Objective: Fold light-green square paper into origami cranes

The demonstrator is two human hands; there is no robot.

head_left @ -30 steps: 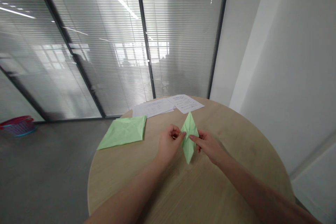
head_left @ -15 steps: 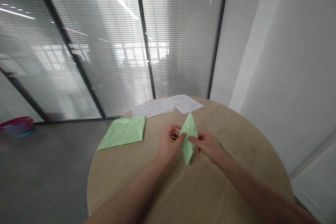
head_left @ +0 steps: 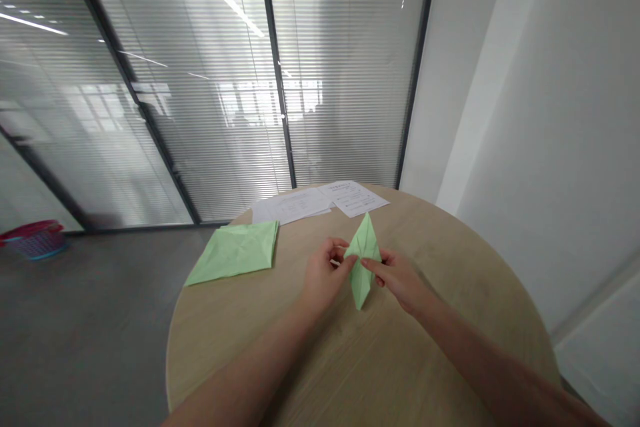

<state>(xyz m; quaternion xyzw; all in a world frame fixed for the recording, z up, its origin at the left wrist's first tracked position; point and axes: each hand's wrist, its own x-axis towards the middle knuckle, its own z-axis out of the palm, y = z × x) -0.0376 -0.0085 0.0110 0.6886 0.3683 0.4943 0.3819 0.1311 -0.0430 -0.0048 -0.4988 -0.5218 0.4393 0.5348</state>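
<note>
A light green folded paper (head_left: pixel 365 238), diamond-shaped with pointed top and bottom ends, is held between my two hands over the round table. My left hand (head_left: pixel 324 271) pinches its left edge, the thumb lying on the front face near the middle. From the other side my right hand (head_left: pixel 400 278) grips the right edge, its thumb also on the front, close to the left thumb. Creases run lengthwise down the paper. The fingertips behind it are partly hidden.
On the wooden table (head_left: pixel 450 347), a stack of green paper (head_left: pixel 239 251) lies at the left edge. Printed white sheets (head_left: pixel 356 199) overlap at the back. A red and blue basket (head_left: pixel 36 240) stands on the floor at far left. Glass panels with blinds rise behind.
The folded paper has shifted slightly right and its top leans a little more to the right. Both hands moved slightly with it and keep their hold.
</note>
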